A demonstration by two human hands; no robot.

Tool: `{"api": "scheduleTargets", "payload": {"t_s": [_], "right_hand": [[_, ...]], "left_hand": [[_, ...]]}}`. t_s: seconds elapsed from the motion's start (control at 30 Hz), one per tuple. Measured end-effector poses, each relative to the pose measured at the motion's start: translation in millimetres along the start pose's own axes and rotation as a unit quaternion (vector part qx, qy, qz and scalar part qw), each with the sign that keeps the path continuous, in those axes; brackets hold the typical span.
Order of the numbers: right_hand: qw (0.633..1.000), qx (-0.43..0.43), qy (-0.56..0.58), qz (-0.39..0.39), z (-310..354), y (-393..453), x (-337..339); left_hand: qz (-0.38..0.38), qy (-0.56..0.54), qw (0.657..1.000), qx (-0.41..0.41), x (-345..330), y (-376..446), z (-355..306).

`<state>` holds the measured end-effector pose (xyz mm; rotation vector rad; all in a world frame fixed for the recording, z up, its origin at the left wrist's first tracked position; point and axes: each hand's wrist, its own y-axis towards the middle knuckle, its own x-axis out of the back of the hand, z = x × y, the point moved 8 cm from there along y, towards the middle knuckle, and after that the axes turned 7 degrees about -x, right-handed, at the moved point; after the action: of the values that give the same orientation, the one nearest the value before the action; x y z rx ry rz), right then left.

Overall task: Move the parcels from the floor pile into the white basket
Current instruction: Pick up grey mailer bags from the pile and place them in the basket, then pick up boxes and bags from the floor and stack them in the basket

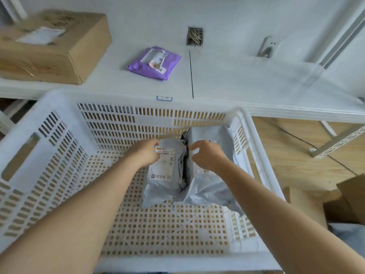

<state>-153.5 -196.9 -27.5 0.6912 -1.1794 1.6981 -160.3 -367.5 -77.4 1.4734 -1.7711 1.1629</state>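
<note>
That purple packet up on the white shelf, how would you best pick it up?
Judging by its pose, take the purple packet from above, pinching the thin flat edge nearest the white basket. It lies flat and soft-looking on the shelf, with open space around it.

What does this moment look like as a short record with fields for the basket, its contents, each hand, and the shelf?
basket: white basket, perforated, mostly bare floor
contents: two grey parcels, left parcel and right parcel, side by side toward the far right
left hand: left hand on the left parcel
right hand: right hand over the right parcel, grip unclear
shelf: purple parcel, cardboard box
</note>
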Motion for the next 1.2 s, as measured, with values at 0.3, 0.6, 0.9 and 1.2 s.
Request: {"api": "scheduleTargets", "payload": {"t_s": [0.3,0.6,0.9,1.2], "right_hand": [[0.993,-0.043,0.070,-0.085,-92.1,-83.5,78.4],[0.976,-0.130,0.106,-0.139,-223.6,-159.7,135.5],[0.972,-0.192,0.098,-0.089,-342.8,-202.4,167.4],[0.950,-0.249,0.187,-0.015,-441.5,-204.1,123.5]], "left_hand": [[-0.006,0.005,0.997,-0.078,22.7,-52.8,-121.7],[0.011,0.005,0.986,-0.167,-15.1,-89.0,-251.8],[0.034,0.029,0.975,-0.217,-85.0,-93.4,-357.3],[0.115,0.041,0.973,-0.196,-182.2,-76.7,-396.8]]}}
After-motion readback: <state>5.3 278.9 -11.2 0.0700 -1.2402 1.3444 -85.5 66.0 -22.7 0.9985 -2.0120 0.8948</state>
